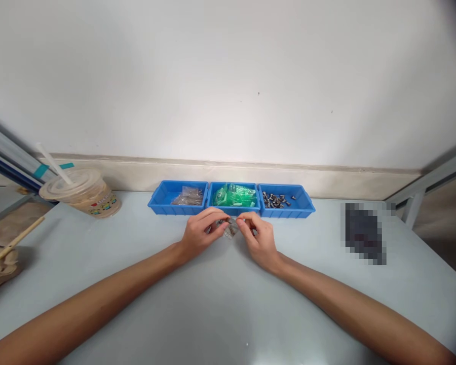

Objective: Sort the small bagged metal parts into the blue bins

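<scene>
Between my two hands is a small clear plastic bag (231, 231) with something small and metallic-looking in it. My left hand (203, 230) pinches its left side between thumb and fingers. On the other side my right hand (257, 238) pinches the bag's upper right edge. Just beyond stand three blue bins in a row. The left bin (161, 195) holds clear bags of small parts (189, 195). Green plastic packing (235, 194) fills the middle bin (233, 209). Loose metal fittings (275, 200) lie in the right bin (302, 207).
A lidded drink cup (99, 197) with a straw stands at the table's back left. Near it, a wooden stick (15, 243) lies over a brown object (2, 266). A blurred dark item (364, 233) is on the right. A wall (228, 91) rises behind the bins.
</scene>
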The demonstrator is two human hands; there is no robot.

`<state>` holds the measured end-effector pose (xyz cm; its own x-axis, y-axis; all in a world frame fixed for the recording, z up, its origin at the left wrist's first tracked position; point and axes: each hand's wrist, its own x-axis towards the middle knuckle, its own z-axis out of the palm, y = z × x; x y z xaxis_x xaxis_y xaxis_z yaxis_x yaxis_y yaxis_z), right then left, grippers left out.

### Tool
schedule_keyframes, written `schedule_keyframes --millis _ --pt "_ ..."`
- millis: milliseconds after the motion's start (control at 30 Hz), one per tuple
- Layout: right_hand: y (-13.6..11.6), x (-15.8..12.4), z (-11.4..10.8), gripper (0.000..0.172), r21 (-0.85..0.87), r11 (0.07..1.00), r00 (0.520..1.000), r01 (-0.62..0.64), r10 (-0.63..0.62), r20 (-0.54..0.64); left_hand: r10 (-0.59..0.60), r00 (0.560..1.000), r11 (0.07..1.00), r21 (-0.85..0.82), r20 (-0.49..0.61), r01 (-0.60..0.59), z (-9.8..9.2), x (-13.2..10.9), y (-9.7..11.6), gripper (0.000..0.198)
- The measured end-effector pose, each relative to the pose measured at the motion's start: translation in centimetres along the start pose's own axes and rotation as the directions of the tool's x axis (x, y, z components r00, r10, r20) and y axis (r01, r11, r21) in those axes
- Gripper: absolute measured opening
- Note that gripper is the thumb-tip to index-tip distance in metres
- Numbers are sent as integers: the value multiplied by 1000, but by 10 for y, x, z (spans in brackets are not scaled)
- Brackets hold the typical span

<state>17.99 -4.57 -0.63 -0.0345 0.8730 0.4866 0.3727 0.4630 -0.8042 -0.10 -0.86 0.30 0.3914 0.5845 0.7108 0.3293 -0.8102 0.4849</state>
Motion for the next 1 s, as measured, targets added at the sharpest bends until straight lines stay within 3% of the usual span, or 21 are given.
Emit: schedule_keyframes --millis 100,267,367,667,1000 --pt "0 -2 0 19 23 998 996 61 -59 -72 -33 999 999 -8 -36 32 0 0 -1 11" --pt "1 0 1 25 -22 995 987 99 -95 130 -62 996 998 28 -64 64 0 -1 -2 12" --pt "0 0 1 25 -52 995 993 81 -76 94 -83 995 996 32 -64 85 0 -1 -1 13" --pt "-1 -2 0 21 -67 995 997 72 -73 0 -150 988 988 -14 23 151 1 -5 -8 27" --pt "-2 -2 0 20 -29 981 981 191 -190 33 -134 981 982 -115 141 151 0 -8 -9 34"
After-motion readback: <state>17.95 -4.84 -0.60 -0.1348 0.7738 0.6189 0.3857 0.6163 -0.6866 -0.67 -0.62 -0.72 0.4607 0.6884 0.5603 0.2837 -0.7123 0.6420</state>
